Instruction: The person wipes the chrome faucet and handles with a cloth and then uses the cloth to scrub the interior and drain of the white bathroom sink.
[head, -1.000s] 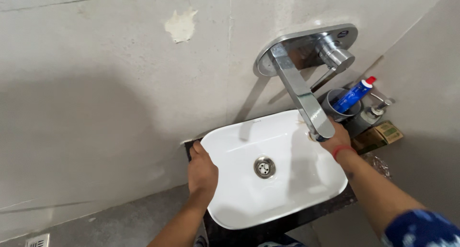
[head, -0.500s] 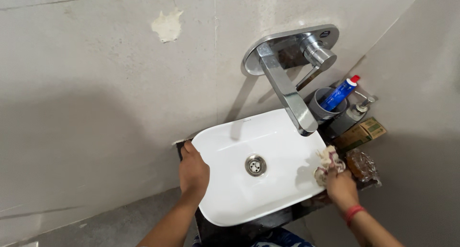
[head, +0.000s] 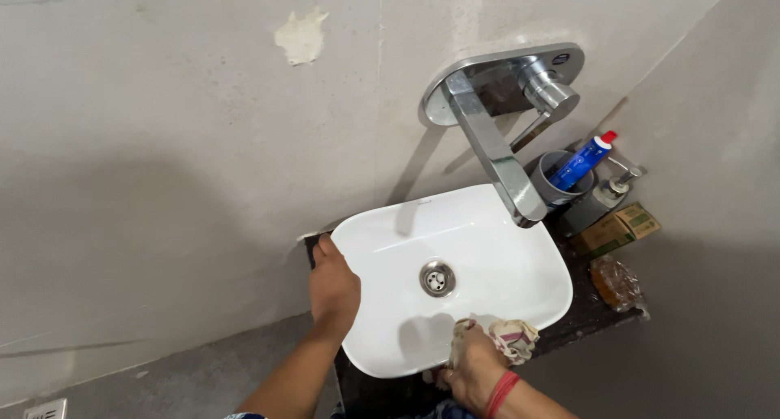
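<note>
Clenched on a rag, the right hand presses it to the basin's lower rim, bottom centre. Left hand grips the left rim. Bowl looks clean around the drain; tap, upper right, seems untouched.

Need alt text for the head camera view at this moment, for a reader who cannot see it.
Seen from above, a person's right hand presses a crumpled cloth on the near rim of a white basin, while the left hand grips its left edge. A chrome wall tap reaches over the basin; a grey cup holding a blue tube stands beside it.
</note>
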